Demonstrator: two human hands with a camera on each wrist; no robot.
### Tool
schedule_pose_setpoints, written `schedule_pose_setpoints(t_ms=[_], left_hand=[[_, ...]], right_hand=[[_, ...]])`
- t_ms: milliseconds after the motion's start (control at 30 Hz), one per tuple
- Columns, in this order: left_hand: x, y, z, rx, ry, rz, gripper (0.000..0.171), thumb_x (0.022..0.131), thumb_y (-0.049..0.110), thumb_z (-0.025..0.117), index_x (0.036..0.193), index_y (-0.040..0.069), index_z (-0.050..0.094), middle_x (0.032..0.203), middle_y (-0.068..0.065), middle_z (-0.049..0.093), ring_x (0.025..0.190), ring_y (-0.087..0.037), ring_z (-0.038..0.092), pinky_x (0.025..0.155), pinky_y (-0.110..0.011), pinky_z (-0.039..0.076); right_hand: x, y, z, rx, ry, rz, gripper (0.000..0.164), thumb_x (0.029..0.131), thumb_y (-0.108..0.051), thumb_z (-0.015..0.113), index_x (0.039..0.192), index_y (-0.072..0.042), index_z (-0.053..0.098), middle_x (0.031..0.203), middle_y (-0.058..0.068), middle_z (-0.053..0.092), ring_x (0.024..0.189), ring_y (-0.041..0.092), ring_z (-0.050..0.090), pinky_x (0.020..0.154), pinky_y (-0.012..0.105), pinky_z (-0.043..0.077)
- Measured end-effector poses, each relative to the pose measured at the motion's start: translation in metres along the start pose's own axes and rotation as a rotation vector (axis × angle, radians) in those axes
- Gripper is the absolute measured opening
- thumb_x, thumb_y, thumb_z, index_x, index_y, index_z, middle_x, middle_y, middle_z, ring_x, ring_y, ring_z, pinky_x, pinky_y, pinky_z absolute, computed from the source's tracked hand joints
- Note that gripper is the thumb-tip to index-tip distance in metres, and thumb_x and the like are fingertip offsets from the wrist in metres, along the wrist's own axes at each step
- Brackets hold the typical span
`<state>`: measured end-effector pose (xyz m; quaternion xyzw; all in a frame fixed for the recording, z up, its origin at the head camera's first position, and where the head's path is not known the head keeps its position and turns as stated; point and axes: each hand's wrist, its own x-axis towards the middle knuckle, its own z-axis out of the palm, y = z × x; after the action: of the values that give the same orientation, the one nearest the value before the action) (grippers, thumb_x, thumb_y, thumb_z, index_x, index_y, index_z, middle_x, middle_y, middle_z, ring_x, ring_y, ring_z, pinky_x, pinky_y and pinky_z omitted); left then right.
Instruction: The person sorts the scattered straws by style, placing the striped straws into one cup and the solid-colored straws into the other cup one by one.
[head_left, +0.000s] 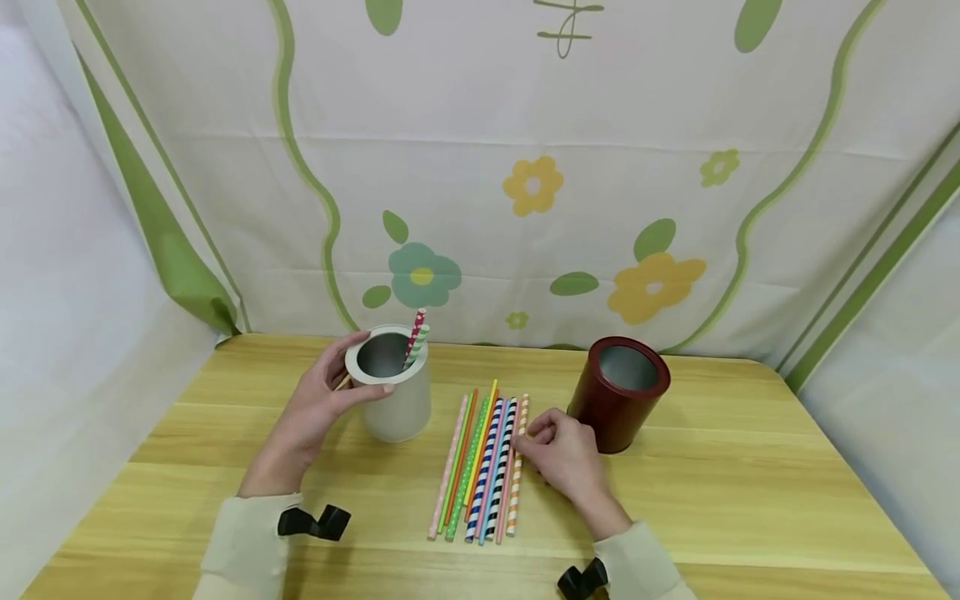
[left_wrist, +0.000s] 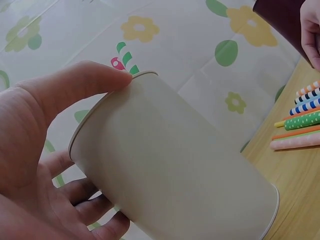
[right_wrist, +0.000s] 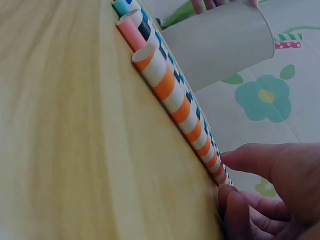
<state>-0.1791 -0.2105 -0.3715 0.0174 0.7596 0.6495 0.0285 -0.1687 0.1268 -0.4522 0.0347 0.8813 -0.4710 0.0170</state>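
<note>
My left hand point(head_left: 311, 415) grips the off-white can point(head_left: 399, 414) near its top, thumb over the front of the rim and fingers round the far side. A red straw with white dots point(head_left: 417, 319) and a green-and-white striped straw point(head_left: 417, 342) lean inside, their ends above the rim. With thumb and fingertips, my right hand point(head_left: 564, 457) pinches the far part of an orange-and-white striped straw point(right_wrist: 172, 95). That straw lies on the table at the right end of a row of paper straws, among them a blue-striped straw point(head_left: 480, 492) and a pale pink straw point(head_left: 442, 492).
A dark red can point(head_left: 611, 408), its top uncovered, stands just behind and right of my right hand. The wooden table point(head_left: 750, 500) ends at a white cloth backdrop point(head_left: 465, 100) with printed flowers. Similar white cloth hangs at both sides.
</note>
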Motion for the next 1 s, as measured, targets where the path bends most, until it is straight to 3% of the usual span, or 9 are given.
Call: schedule_pose_setpoints(t_ms=[133, 433, 1000], left_hand=[[-0.0009, 0.0012, -0.0004, -0.002, -0.002, 0.002, 0.092, 0.093, 0.013, 0.083, 0.169, 0.021, 0.032, 0.175, -0.008, 0.035, 0.161, -0.035, 0.030, 0.126, -0.057, 0.030], [0.0001, -0.0006, -0.0009, -0.011, 0.004, 0.000, 0.093, 0.092, 0.012, 0.084, 0.169, 0.019, 0.032, 0.175, -0.008, 0.035, 0.164, -0.036, 0.025, 0.130, -0.062, 0.023], [-0.0011, 0.0008, -0.0009, 0.000, -0.003, -0.003, 0.093, 0.093, 0.015, 0.084, 0.170, 0.022, 0.032, 0.175, -0.006, 0.036, 0.159, -0.034, 0.033, 0.122, -0.051, 0.033]], right_hand=[[0.0023, -0.0013, 0.0023, -0.066, 0.025, -0.010, 0.024, 0.089, -0.031, 0.088, 0.090, -0.014, 0.071, 0.070, -0.001, 0.067, 0.045, 0.016, 0.058, 0.057, 0.031, 0.051], [0.0023, -0.0048, 0.0067, -0.199, 0.063, -0.042, 0.022, 0.087, -0.034, 0.088, 0.082, -0.018, 0.073, 0.071, -0.006, 0.068, 0.068, 0.010, 0.059, 0.065, 0.029, 0.048], [0.0028, -0.0056, 0.0093, -0.231, 0.091, -0.043, 0.019, 0.089, -0.032, 0.084, 0.080, -0.018, 0.075, 0.069, -0.006, 0.067, 0.065, 0.010, 0.058, 0.064, 0.028, 0.048]])
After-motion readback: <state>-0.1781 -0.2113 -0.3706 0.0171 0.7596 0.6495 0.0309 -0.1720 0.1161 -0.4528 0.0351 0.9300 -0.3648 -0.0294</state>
